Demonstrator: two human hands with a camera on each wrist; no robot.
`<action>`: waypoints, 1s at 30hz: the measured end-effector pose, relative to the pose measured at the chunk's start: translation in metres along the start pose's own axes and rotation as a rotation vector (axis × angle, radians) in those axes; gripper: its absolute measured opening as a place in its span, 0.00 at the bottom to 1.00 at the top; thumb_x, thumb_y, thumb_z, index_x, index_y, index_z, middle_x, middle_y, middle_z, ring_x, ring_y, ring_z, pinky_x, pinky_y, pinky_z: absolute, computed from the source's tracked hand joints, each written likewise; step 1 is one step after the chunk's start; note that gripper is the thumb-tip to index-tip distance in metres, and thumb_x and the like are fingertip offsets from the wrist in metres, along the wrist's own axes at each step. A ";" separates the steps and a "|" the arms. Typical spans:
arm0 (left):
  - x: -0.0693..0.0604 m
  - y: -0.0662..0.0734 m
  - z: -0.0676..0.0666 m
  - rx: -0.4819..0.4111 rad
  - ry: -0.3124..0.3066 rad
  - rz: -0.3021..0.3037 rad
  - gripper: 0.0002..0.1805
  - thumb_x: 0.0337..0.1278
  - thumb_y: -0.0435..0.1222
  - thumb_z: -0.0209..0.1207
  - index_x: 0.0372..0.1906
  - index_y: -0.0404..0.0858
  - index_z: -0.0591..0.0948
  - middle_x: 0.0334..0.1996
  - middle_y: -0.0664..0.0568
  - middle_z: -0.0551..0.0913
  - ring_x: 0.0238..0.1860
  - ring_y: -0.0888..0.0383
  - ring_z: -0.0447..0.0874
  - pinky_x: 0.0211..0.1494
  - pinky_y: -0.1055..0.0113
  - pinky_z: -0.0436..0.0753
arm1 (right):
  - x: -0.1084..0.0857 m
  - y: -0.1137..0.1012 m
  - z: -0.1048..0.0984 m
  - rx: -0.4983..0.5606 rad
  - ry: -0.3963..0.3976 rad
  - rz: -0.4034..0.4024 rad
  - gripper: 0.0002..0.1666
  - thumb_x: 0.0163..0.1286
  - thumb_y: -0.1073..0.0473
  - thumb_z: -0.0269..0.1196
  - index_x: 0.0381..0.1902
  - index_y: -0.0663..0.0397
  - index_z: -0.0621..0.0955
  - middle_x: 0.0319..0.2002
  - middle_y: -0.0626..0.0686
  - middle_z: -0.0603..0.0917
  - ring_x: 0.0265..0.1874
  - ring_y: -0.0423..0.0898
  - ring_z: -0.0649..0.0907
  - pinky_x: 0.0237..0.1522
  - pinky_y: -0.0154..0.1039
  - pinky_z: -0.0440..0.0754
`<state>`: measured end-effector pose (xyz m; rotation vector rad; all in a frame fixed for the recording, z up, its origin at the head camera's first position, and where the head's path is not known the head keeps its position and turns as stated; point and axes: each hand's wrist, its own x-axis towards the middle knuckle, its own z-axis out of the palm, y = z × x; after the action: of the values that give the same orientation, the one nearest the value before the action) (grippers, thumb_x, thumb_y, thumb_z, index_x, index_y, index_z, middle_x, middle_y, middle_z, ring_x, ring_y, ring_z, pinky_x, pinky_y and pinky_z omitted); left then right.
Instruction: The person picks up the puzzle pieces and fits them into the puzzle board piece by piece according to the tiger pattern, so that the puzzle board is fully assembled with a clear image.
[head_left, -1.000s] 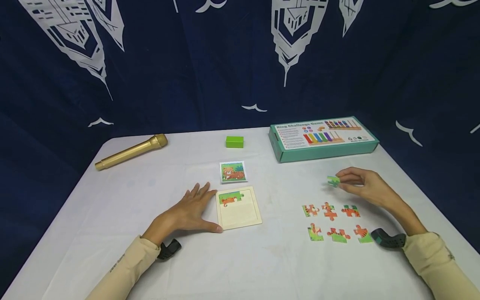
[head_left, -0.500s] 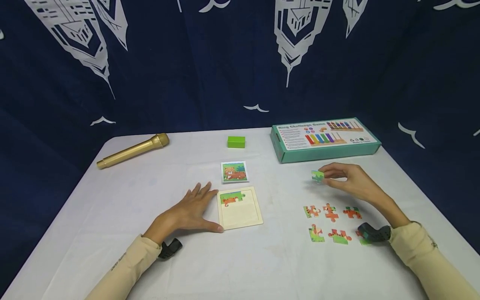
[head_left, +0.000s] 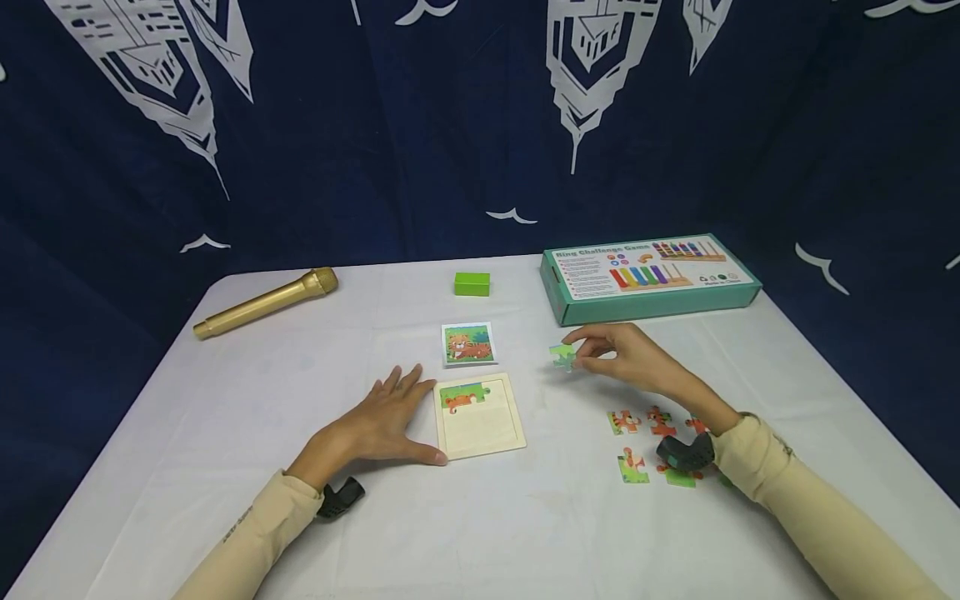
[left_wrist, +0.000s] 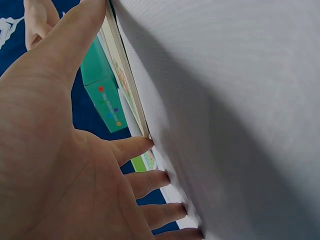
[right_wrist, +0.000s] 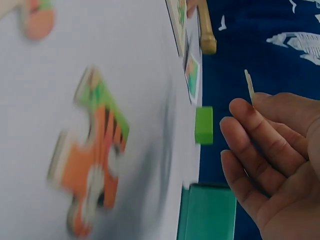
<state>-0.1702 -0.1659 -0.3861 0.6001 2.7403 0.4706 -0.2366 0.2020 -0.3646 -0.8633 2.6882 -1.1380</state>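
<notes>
Between thumb and fingertips my right hand (head_left: 626, 357) pinches a green puzzle piece (head_left: 562, 356), held above the table right of the picture card. In the right wrist view that puzzle piece (right_wrist: 249, 86) shows edge-on. My left hand (head_left: 378, 421) lies with fingers spread at the left side of the wooden puzzle tray (head_left: 483, 432), its thumb and index finger touching the edge. Joined pieces with green and an orange tail (head_left: 463, 397) fill the tray's upper left. Loose orange and green puzzle pieces (head_left: 632, 467) lie at the right, some hidden under my right wrist.
A tiger picture card (head_left: 468, 344) lies behind the tray, with a green block (head_left: 472, 284) farther back. At the back right is a teal game box (head_left: 652, 279). A gold microphone (head_left: 266, 302) lies at the back left. A dark blue curtain (head_left: 390, 133) hangs behind the table.
My right hand has carried the green puzzle piece leftward, from beyond the loose pieces to near the tray. My left hand has stayed at the tray's edge.
</notes>
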 end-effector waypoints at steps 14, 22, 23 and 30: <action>0.001 0.001 0.000 -0.007 0.003 0.007 0.63 0.33 0.68 0.67 0.73 0.38 0.58 0.75 0.37 0.47 0.74 0.35 0.37 0.73 0.39 0.45 | 0.027 -0.024 0.033 0.225 -0.111 0.040 0.18 0.62 0.74 0.60 0.51 0.64 0.78 0.30 0.54 0.86 0.34 0.48 0.85 0.39 0.31 0.79; 0.001 0.000 0.000 -0.008 0.004 0.012 0.62 0.34 0.67 0.67 0.73 0.37 0.58 0.75 0.37 0.47 0.74 0.35 0.37 0.73 0.39 0.45 | 0.034 -0.029 0.049 0.298 -0.166 0.049 0.21 0.60 0.74 0.63 0.52 0.64 0.77 0.31 0.56 0.85 0.32 0.45 0.83 0.36 0.30 0.77; 0.001 0.000 0.000 -0.007 0.005 0.013 0.62 0.34 0.67 0.67 0.73 0.37 0.58 0.75 0.37 0.47 0.74 0.35 0.37 0.73 0.39 0.45 | 0.035 -0.029 0.051 0.303 -0.175 0.046 0.21 0.60 0.75 0.62 0.52 0.65 0.77 0.31 0.57 0.85 0.32 0.45 0.83 0.35 0.30 0.77; 0.001 0.000 -0.001 -0.004 0.004 0.012 0.63 0.34 0.68 0.67 0.73 0.37 0.58 0.75 0.37 0.47 0.74 0.35 0.37 0.73 0.39 0.45 | 0.041 -0.027 0.061 0.354 -0.219 0.037 0.20 0.61 0.76 0.60 0.53 0.69 0.76 0.30 0.63 0.85 0.33 0.49 0.83 0.35 0.30 0.78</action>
<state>-0.1711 -0.1659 -0.3855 0.6151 2.7408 0.4807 -0.2404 0.1263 -0.3853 -0.8181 2.2281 -1.3654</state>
